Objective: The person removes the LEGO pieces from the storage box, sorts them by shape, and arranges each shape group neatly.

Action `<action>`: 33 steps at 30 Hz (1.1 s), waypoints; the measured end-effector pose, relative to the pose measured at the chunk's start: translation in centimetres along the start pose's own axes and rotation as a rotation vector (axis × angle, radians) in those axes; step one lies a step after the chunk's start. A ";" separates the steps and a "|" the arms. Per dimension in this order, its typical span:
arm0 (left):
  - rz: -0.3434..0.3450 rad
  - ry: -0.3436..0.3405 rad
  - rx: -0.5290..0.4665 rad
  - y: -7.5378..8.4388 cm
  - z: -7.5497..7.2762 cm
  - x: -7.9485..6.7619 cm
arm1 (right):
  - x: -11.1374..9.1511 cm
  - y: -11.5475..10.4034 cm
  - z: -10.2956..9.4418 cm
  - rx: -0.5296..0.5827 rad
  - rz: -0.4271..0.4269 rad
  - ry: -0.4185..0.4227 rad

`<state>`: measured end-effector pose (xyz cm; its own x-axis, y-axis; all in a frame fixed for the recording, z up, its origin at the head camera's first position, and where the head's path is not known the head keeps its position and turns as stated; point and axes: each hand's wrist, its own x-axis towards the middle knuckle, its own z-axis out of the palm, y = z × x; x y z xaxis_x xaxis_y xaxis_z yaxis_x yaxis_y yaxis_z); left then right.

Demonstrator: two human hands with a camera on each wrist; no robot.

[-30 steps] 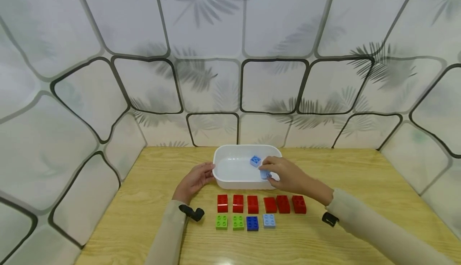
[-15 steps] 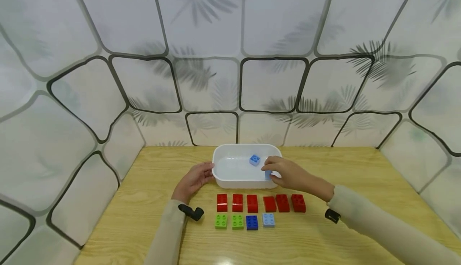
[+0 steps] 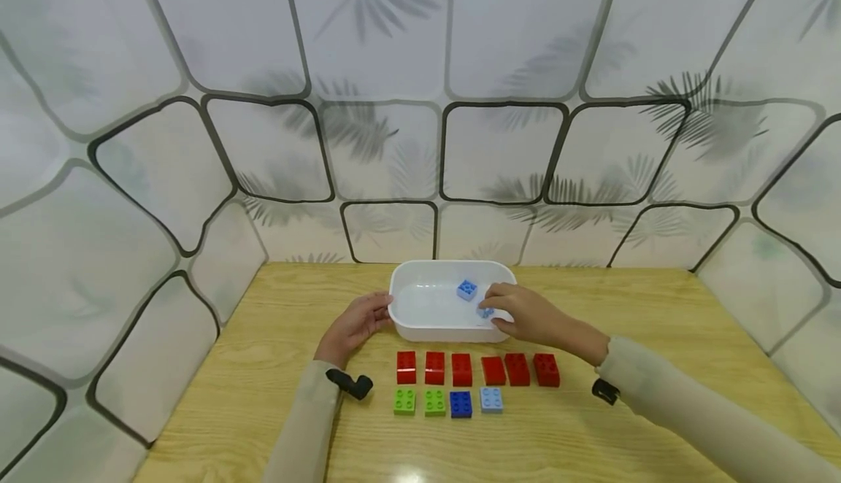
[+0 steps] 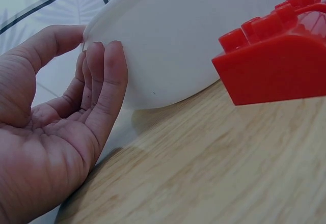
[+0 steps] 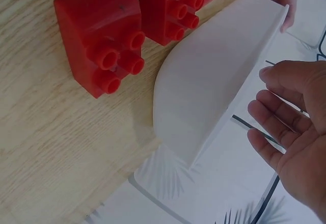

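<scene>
At the left end of the white tub (image 3: 420, 334) my left hand (image 3: 355, 328) grips the rim. In the left wrist view its thumb is at the rim and its fingertips lie against the outer wall. My right hand (image 3: 525, 315) reaches over the tub's right end, and in the right wrist view its fingers (image 5: 272, 114) are loosely bent with a gap to the thumb and nothing seen between. Just under these fingertips a light blue toy brick (image 3: 485, 311) sits in the tub, partly covered by them. Another light blue brick (image 3: 467, 290) lies farther back inside.
In front of the tub stands a row of several red bricks (image 3: 462, 371). Nearer still, two green bricks (image 3: 404, 401), a dark blue brick (image 3: 461, 404) and a light blue brick (image 3: 490, 400) line up on the wooden table (image 3: 276, 366). A patterned wall rises behind.
The light blue brick at my right fingertips has gone from tilted to lying low in the tub with its studs showing. My right hand has shifted slightly right; the left hand keeps its hold.
</scene>
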<state>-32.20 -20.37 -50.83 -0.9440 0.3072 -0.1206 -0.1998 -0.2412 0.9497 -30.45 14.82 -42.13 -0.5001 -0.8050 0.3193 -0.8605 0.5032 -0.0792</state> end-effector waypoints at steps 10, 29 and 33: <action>-0.010 0.006 -0.006 0.1 0.0 0.0 | 0.8 0.7 -0.3 -0.063 -0.034 -0.002; 0.001 0.014 0.001 0.3 0.3 -0.2 | 1.3 1.7 0.6 -0.065 -0.007 -0.048; -0.004 0.016 -0.014 0.2 0.2 -0.2 | 1.4 1.9 1.1 -0.069 -0.012 -0.044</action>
<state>-31.97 -20.30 -50.55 -0.9473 0.2932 -0.1292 -0.2073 -0.2531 0.9450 -32.87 14.35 -42.84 -0.4946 -0.8236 0.2777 -0.8586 0.5125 -0.0096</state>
